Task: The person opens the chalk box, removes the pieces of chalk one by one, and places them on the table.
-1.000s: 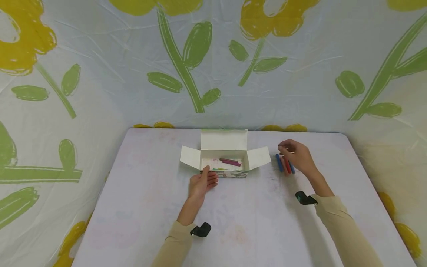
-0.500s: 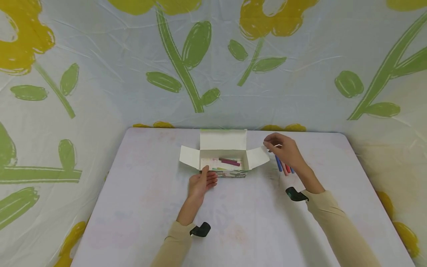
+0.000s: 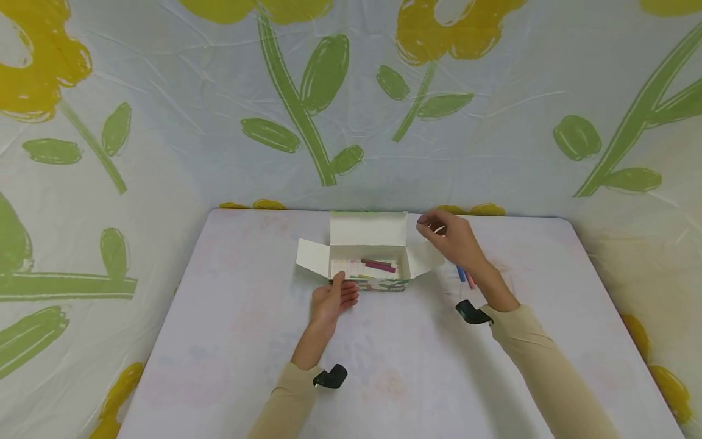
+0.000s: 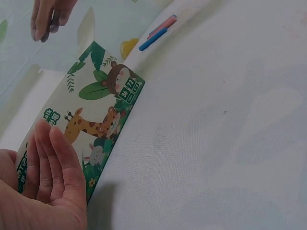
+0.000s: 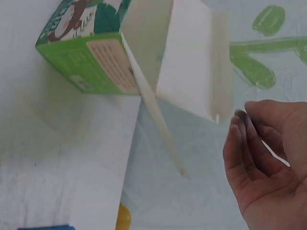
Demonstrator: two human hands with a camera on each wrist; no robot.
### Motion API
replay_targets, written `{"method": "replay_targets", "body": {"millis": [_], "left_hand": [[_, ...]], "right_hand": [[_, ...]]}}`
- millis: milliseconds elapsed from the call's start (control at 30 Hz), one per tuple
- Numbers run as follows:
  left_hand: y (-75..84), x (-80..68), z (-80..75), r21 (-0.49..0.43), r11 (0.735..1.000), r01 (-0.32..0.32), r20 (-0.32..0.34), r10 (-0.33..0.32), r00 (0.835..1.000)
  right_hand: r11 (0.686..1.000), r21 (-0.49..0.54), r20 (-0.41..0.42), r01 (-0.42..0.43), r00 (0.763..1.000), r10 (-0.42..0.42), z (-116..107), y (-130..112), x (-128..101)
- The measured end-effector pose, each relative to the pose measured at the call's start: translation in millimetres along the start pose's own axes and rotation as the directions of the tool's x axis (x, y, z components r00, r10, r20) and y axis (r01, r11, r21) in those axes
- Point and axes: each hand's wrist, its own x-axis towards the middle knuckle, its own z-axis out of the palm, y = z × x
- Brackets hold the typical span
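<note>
An animal-print cardboard box (image 3: 386, 286) stands at the table's far middle, its flaps spread. Inside lie a purple crayon (image 3: 381, 267) and a dark one (image 3: 375, 262). My left hand (image 3: 328, 303) holds the box's front wall, thumb over the rim and fingers flat along the printed face (image 4: 98, 120). Above the right flap hovers my right hand (image 3: 451, 239), its thumb and fingertips together. Between them a small dark piece (image 5: 241, 113), apparently a crayon, barely shows; most is hidden by the fingers. Beneath that forearm, blue (image 4: 153, 39) and reddish crayons (image 3: 470, 280) lie partly covered.
A white table (image 3: 247, 353) carries everything. Its back edge meets a flower-printed cloth (image 3: 208, 110) hanging behind and at both sides. The right flap (image 5: 156, 120) and back flap (image 3: 368, 228) of the box stick outward.
My right hand has moved left from above the loose crayons to above the box's right flap. The left hand and the box have stayed in place.
</note>
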Motion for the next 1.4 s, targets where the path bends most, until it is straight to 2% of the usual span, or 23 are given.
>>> {"method": "replay_targets", "body": {"millis": [300, 467, 800, 900, 1133, 1300, 1400], "left_hand": [[1.1, 0.1, -1.0, -0.014, 1.0, 0.003, 0.013, -0.003, 1.0], [1.0, -0.9, -1.6, -0.011, 1.0, 0.004, 0.021, -0.004, 1.0], [-1.8, -2.7, -0.2, -0.017, 1.0, -0.006, 0.018, 0.006, 1.0], [-2.8, -2.7, 0.7, -0.018, 1.0, -0.011, 0.013, 0.011, 1.0], [-3.6, -2.1, 1.0, -0.014, 1.0, -0.011, 0.01, 0.011, 1.0], [-4.0, -1.8, 1.7, -0.017, 1.0, -0.013, 0.0, 0.013, 1.0], [-4.5, -2.0, 2.5, -0.037, 0.999, -0.013, -0.004, 0.013, 1.0]], "right_hand": [[0.998, 0.064, 0.144, -0.001, 0.99, -0.008, 31, -8, 8], [0.995, 0.098, 0.21, 0.029, 0.977, -0.049, 47, -8, 7], [0.991, 0.114, 0.36, 0.07, 0.927, -0.107, 75, -6, 2], [0.992, 0.102, 0.413, 0.073, 0.904, -0.109, 81, -7, 2], [0.989, 0.139, 0.549, 0.048, 0.827, -0.117, 94, -3, 6], [0.993, 0.086, 0.626, 0.086, 0.77, -0.121, 100, -6, 12], [0.995, 0.031, 0.667, 0.098, 0.739, -0.093, 104, -4, 16]]}}
